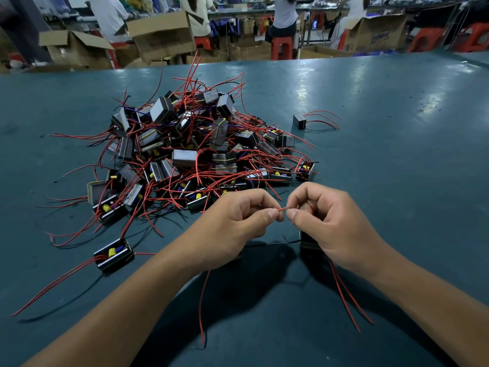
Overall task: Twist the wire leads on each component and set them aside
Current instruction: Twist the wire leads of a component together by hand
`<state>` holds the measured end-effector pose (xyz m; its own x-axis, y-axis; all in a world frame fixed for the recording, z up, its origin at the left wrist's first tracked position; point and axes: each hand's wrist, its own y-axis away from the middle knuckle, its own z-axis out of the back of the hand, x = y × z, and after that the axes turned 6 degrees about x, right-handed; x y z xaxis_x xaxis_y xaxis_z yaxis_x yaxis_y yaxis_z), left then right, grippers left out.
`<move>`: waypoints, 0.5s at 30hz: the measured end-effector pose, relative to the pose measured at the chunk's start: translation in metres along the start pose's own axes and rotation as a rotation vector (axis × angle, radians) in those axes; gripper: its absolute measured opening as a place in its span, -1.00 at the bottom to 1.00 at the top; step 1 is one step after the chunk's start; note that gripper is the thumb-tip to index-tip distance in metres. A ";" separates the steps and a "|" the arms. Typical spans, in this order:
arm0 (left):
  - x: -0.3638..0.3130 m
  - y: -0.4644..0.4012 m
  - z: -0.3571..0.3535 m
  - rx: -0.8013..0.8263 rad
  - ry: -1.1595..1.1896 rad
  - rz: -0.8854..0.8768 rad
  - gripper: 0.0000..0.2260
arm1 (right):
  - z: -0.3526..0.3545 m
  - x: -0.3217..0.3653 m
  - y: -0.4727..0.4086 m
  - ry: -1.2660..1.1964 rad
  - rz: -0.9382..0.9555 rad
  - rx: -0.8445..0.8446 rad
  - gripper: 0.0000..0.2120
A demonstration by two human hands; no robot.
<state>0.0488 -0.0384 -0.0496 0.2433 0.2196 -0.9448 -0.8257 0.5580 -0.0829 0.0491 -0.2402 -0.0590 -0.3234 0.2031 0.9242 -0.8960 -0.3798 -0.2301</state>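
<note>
A big pile of small black box components (pixel 195 152) with red wire leads lies on the green table (pixel 397 154). In front of it, my left hand (pixel 238 221) and my right hand (pixel 325 223) pinch the two ends of a short stretch of red wire lead (pixel 283 208) between thumb and forefinger. The black component (pixel 308 241) that the lead belongs to hangs under my right hand, mostly hidden by it. More red leads (pixel 346 295) trail down from it over the table. One component (pixel 299 121) with red leads lies alone, right of the pile.
A single component (pixel 113 254) sits apart at the pile's near left. Open cardboard boxes (pixel 164 35), red stools (pixel 281 47) and several people stand beyond the table's far edge.
</note>
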 end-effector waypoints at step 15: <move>-0.003 0.001 0.006 -0.066 -0.110 -0.002 -0.84 | 0.004 0.003 0.005 0.336 0.055 -0.090 -0.87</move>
<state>0.0507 -0.0336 -0.0445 0.2959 0.3071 -0.9045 -0.8562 0.5051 -0.1086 0.0452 -0.2446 -0.0563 -0.4408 0.4757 0.7612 -0.8927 -0.3206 -0.3166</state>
